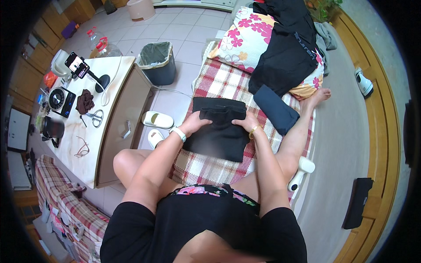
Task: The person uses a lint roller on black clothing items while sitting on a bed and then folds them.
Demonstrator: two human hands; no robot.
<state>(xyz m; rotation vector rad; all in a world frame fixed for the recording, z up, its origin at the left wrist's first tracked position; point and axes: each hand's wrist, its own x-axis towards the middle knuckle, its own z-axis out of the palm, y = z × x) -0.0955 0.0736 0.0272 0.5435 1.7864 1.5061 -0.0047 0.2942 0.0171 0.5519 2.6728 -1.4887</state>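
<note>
A folded black garment lies on the plaid cover before me. My left hand grips the left end of its rolled or folded upper part, thumb on top, fingers hidden beneath the cloth. The right end of that same part is held by my right hand, its thumb pointing inward. Beyond the fold, a flat black section extends away from me. To the right of my right hand rests a folded dark blue garment, close to my outstretched leg.
A black garment drapes over a flowered pillow. At left, a table bears scissors, eyeglasses and a phone on a stand. A bin stands beyond it. A white handheld device lies beside my right leg.
</note>
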